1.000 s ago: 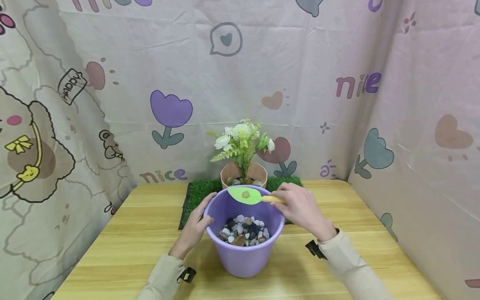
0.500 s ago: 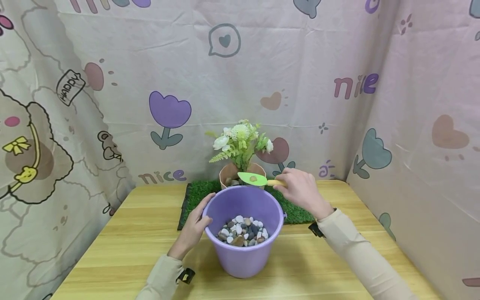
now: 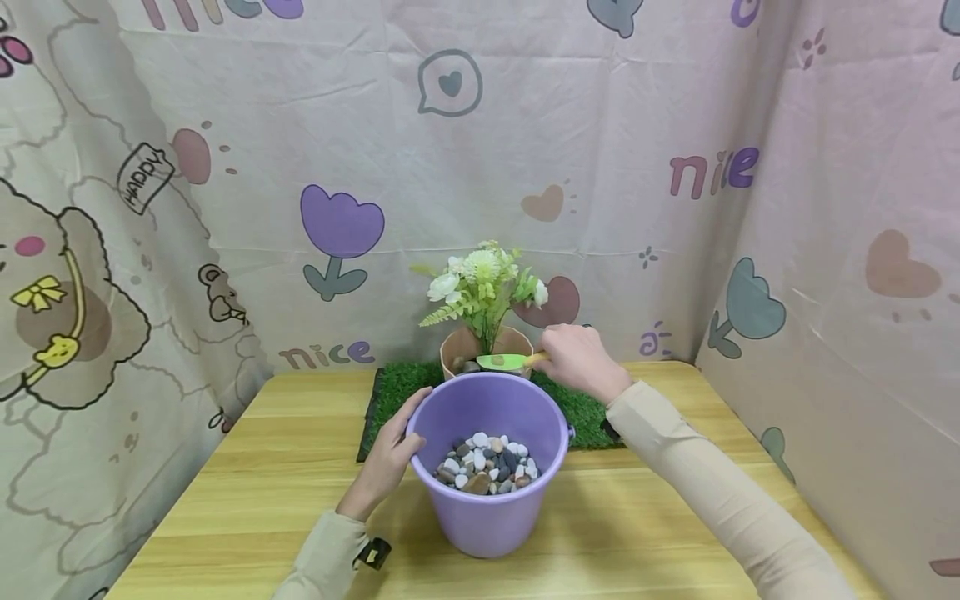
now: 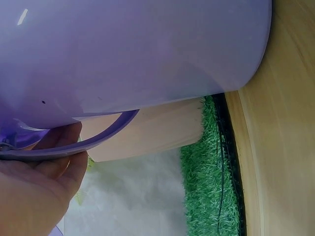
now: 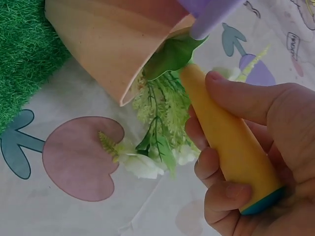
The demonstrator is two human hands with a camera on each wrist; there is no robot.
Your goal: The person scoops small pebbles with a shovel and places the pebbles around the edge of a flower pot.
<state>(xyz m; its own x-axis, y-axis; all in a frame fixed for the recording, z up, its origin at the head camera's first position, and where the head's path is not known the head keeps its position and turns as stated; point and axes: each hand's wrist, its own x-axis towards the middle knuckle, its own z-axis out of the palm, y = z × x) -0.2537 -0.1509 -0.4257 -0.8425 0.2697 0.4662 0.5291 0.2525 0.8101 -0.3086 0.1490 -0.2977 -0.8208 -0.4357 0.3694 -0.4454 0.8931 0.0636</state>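
A purple bucket (image 3: 487, 525) holds a bed of mixed pebbles (image 3: 487, 463). My left hand (image 3: 384, 460) grips its left rim, thumb over the edge; up close, the bucket's handle (image 4: 106, 135) passes by the fingers. In my right hand (image 3: 579, 360) is a small garden trowel, fingers wrapped round its yellow handle (image 5: 226, 135). Its green blade (image 3: 510, 362), carrying a tan pebble (image 3: 497, 361), is level at the front opening of a peach flower pot (image 5: 103, 39), beyond the bucket's far rim. White and green flowers (image 3: 482, 283) stand in the pot, with stones round their stems.
The pot stands on a dark-edged mat of artificial grass (image 3: 401, 392) at the back of the wooden table (image 3: 300, 467). Close behind hangs a printed curtain (image 3: 450, 183), which also covers both sides.
My right hand has carried the trowel forward from above the bucket to the pot, and the blade looks flatter. The left hand and the bucket have stayed in place.
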